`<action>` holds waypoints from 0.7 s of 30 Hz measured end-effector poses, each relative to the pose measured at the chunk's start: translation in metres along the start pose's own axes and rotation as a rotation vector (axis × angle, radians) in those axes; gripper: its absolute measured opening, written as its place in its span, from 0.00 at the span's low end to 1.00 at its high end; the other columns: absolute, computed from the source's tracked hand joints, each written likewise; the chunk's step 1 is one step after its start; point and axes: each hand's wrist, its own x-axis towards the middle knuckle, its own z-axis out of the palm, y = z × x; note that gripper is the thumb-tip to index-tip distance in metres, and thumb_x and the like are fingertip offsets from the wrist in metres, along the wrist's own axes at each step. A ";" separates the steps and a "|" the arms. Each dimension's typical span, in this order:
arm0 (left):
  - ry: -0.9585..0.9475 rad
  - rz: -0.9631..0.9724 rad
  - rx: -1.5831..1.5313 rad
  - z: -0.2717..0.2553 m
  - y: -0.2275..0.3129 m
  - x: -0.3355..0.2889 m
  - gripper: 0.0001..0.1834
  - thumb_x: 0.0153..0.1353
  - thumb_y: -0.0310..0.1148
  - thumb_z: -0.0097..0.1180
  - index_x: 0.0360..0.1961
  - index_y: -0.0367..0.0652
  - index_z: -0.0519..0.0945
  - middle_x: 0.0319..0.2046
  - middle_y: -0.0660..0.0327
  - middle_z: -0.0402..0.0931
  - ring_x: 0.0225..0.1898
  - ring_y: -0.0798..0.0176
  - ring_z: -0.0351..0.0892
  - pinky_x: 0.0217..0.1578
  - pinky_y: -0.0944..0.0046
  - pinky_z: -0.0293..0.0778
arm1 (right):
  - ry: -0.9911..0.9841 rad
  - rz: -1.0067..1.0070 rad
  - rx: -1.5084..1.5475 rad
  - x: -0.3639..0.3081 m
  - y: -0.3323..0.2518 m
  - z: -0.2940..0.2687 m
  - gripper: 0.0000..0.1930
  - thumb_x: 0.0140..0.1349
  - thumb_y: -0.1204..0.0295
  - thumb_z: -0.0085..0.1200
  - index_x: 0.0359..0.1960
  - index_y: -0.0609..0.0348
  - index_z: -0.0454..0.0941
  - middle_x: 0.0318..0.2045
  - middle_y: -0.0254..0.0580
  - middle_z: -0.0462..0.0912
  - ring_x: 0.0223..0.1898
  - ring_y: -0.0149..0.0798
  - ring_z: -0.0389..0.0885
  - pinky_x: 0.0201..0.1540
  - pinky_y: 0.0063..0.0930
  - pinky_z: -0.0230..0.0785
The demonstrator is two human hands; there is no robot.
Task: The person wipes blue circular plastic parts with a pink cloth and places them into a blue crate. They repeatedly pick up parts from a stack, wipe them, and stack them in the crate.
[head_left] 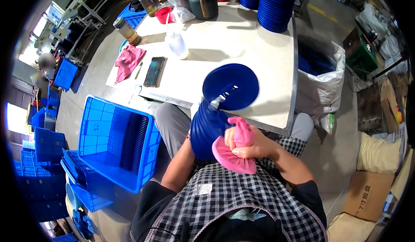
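Observation:
A thick stack of blue round discs (202, 131) is tilted on edge above my lap, just off the table's front edge. My left hand (213, 104) holds it from the left and far side; most of that hand is hidden behind the discs, with whitish fingertips showing at the top edge. In my right hand (242, 146) a pink cloth (235, 162) is bunched, fingers closed around it, close against the stack's right side. One or more blue discs (246, 86) lie flat on the white table (255, 47) just beyond, with light glints on the surface.
Tall blue disc stacks (276, 8) stand at the table's back right. A phone (154, 72), another pink cloth (129, 62), a squeeze bottle (176, 45) and a dark jug (203, 2) occupy its left. A blue crate (99, 134) holding discs sits left; a white sack (322, 84) stands right.

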 end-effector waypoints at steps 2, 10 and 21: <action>-0.141 -0.065 -0.169 -0.024 0.032 -0.011 0.21 0.61 0.32 0.62 0.55 0.38 0.78 0.43 0.53 0.80 0.43 0.55 0.81 0.43 0.59 0.76 | 0.030 -0.040 0.204 0.004 -0.003 -0.008 0.08 0.50 0.76 0.60 0.32 0.58 0.76 0.27 0.36 0.76 0.35 0.36 0.76 0.45 0.33 0.68; -0.084 -0.556 -1.011 -0.011 0.014 -0.037 0.14 0.72 0.28 0.54 0.57 0.40 0.77 0.48 0.59 0.82 0.46 0.66 0.83 0.47 0.67 0.84 | 0.477 -0.490 0.034 -0.042 -0.046 -0.049 0.08 0.49 0.76 0.55 0.31 0.55 0.71 0.31 0.38 0.70 0.33 0.31 0.65 0.39 0.25 0.61; 0.010 -0.523 -1.145 0.003 0.026 -0.029 0.12 0.71 0.28 0.56 0.54 0.38 0.77 0.45 0.59 0.81 0.41 0.67 0.83 0.42 0.69 0.84 | 0.515 -0.187 0.078 -0.015 -0.011 -0.061 0.06 0.55 0.74 0.58 0.31 0.63 0.77 0.32 0.37 0.79 0.33 0.28 0.75 0.37 0.23 0.67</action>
